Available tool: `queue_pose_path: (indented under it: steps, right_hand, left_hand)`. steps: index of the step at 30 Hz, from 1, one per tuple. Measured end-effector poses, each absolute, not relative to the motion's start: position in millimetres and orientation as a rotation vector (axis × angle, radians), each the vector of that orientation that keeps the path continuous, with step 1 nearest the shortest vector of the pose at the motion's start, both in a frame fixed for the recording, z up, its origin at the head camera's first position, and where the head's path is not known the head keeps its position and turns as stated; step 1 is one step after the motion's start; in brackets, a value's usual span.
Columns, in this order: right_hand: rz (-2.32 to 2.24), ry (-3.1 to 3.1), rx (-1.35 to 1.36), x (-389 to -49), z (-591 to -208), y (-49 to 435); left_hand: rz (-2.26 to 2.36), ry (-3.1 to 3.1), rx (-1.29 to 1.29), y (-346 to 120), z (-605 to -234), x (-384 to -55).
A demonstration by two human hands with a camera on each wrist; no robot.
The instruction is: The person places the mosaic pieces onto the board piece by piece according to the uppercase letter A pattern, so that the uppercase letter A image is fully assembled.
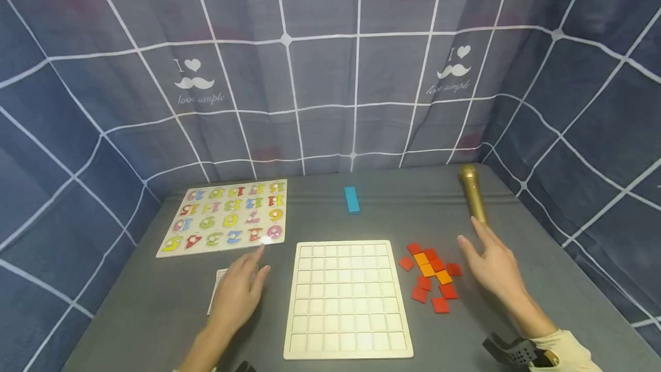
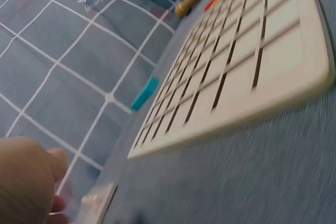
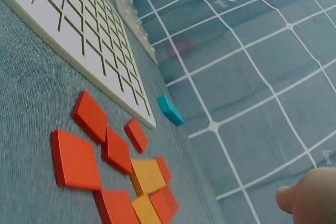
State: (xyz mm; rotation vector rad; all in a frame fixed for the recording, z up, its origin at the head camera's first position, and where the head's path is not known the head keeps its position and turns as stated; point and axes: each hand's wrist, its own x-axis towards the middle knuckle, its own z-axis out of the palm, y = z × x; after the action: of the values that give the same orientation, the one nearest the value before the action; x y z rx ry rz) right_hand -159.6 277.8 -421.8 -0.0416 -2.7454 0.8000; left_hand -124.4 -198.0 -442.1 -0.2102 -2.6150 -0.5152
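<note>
My left hand (image 1: 236, 290) hovers with its fingers extended, partly covering a small white card-like piece (image 1: 213, 297); it holds nothing. My right hand (image 1: 497, 264) also reaches forward with fingers spread, to the right of several red square tiles (image 1: 440, 305) and orange square tiles (image 1: 444, 276). Between the hands lies a pale wooden grid board (image 1: 347, 306) with bare square cells. The tiles lie loose in a cluster at its right edge, some touching or overlapping. In the right wrist view, part of the right thumb (image 3: 310, 198) shows apart from the tiles.
A number puzzle board (image 1: 222, 217) with coloured numerals lies at the back left. Behind the grid board is a blue block (image 1: 352, 200). A gold rod with a rounded knob (image 1: 472, 191) lies beyond my right fingertips. A checked dark curtain (image 1: 320, 73) encloses the grey table.
</note>
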Motion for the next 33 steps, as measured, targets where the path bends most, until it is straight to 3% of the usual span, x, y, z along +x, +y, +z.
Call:
queue_pose_path:
  steps: [14, 21, 33]
  right_hand:
    - [0.945, -2.759, -0.021, -160, -424, 292]
    - [1.012, -2.864, 0.001, -168, -441, 291]
    - [1.057, -2.918, 0.344, -199, -455, 276]
  left_hand:
    - [-0.915, -2.841, -0.250, -184, -441, -123]
    - [-0.943, -3.021, -0.430, -189, -443, -123]
    - [-0.910, -3.138, -0.725, -201, -443, -130]
